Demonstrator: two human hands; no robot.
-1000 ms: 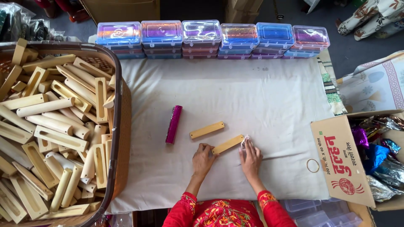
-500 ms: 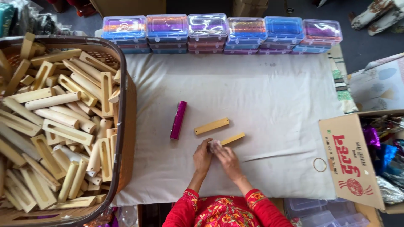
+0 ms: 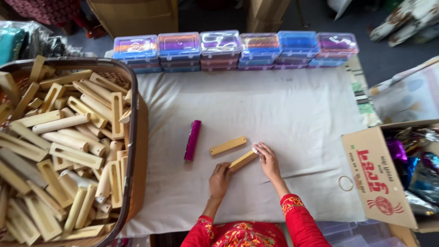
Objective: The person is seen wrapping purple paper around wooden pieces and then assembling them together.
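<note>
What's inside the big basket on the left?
The basket is heaped with pale wooden pieces, many of them slotted, piled to the rim. Its bottom, and anything lying beneath the pile, is covered.

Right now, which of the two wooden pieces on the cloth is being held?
The nearer wooden piece, gripped by left hand and right hand; the farther piece lies untouched.

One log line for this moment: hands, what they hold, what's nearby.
left hand on stick near end | right hand on far end | second stick, pink tube apart on cloth
</note>
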